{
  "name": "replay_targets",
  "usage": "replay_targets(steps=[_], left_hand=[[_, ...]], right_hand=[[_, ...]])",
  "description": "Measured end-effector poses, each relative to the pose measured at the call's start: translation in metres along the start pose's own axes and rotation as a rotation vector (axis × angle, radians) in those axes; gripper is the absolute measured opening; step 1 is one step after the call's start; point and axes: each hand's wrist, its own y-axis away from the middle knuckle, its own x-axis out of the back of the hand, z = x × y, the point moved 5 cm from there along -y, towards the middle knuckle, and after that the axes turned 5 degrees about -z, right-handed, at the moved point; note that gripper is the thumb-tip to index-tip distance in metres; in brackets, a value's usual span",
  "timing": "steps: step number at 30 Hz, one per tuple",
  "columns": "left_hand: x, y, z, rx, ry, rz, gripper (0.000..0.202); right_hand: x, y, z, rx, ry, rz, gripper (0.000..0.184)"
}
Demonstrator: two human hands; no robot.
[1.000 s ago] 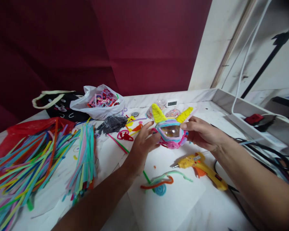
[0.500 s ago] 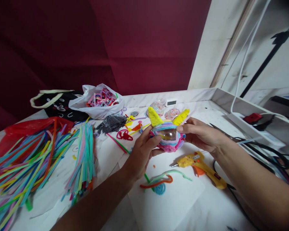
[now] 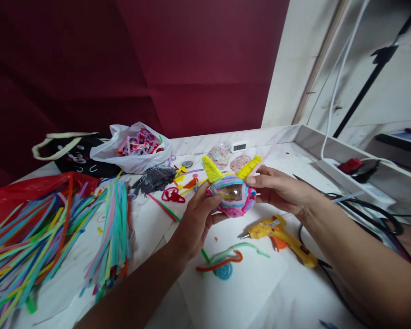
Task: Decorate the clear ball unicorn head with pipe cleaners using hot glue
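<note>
Craft point(image 3: 232, 192) with two yellow horns point(image 3: 212, 170) and a clear window is held up between both hands, over the middle of the tabletop point(image 3: 304, 299). The left hand point(image 3: 193, 214) pinches its left side, thumb in front at the window's edge, fingers around the side and below. The right hand point(image 3: 277, 186) pinches the upper right side, thumb beneath the right horn, other fingers curled behind.

Nearer the front edge lies paper point(image 3: 239, 301), bearing a blue coil point(image 3: 224, 271), an orange stem point(image 3: 212, 266) and a mint stem point(image 3: 250, 245). A yellow glue gun point(image 3: 287, 240) lies just right of these, nozzle pointing left. Toward the right edge run black cables point(image 3: 373, 212), near a white power strip point(image 3: 370, 185).

Along the back edge stand a small clock point(image 3: 239, 147) and, farther left, a white bag point(image 3: 116, 157) of fuzzy scraps. A black bag point(image 3: 63, 160) sits at the back left corner. Loose stems point(image 3: 30, 251) spread by the left edge, partly over red plastic point(image 3: 7, 194), with a bundle point(image 3: 111, 228) just to their right.
</note>
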Motion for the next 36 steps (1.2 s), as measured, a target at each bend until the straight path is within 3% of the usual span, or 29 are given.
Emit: replay_targets(steps=[14,26,29,32,34,36], left_hand=[[0.0,0.0,-0.001,-0.001,0.066,-0.009,0.044],[0.001,0.002,0.001,-0.027,0.133,0.011,0.026],[0.001,0.003,0.002,-0.031,0.124,0.022,0.03],[0.003,0.003,0.002,-0.032,0.122,0.044,0.032],[0.003,0.003,0.002,-0.034,0.137,0.044,0.034],[0.001,0.004,0.001,-0.033,0.157,0.037,0.036]], right_hand=[[-0.002,0.002,-0.001,-0.025,0.092,0.045,0.034],[-0.007,0.011,-0.013,0.001,0.272,0.105,0.036],[-0.006,0.022,-0.028,0.089,0.527,0.246,0.037],[-0.013,0.042,-0.046,0.309,0.852,0.433,0.029],[-0.027,0.052,-0.053,0.488,0.978,0.401,0.015],[-0.044,0.059,-0.053,0.639,1.09,0.264,0.006]])
